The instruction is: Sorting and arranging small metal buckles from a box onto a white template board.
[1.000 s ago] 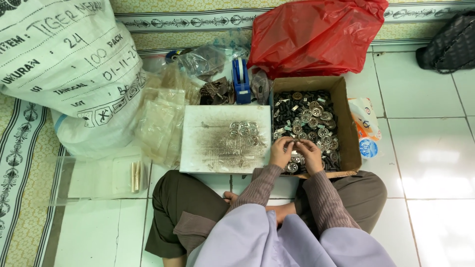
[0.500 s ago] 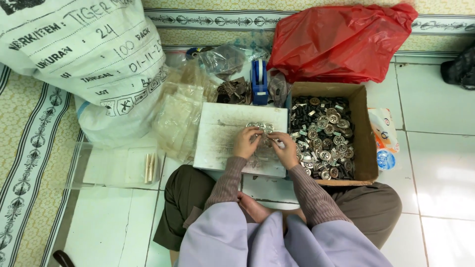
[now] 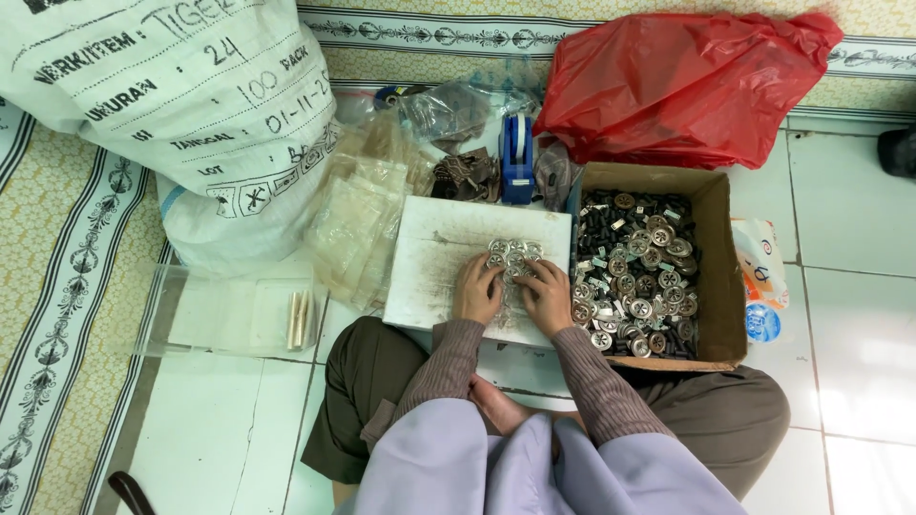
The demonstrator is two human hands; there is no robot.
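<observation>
Person's sitting cross-legged on the tiled floor [image 3: 859, 238], both hands lying palm-down on a white board [image 3: 434, 262]. The left hand [image 3: 476, 289] and right hand [image 3: 548, 298] are resting side by side with fingers curled over a small pile of round metal discs [image 3: 512, 256] sitting at the board's 3 o'clock edge. Can't really tell if they're pinching any single disc, the fingers are hiding that. A cardboard box [image 3: 714, 272] of more discs is sitting just beside the board at 3 o'clock. A blue tape dispenser [image 3: 516, 157] is standing at 12, clear bags [image 3: 358, 215] are lying at 10, a red bag [image 3: 682, 86] at 1.
</observation>
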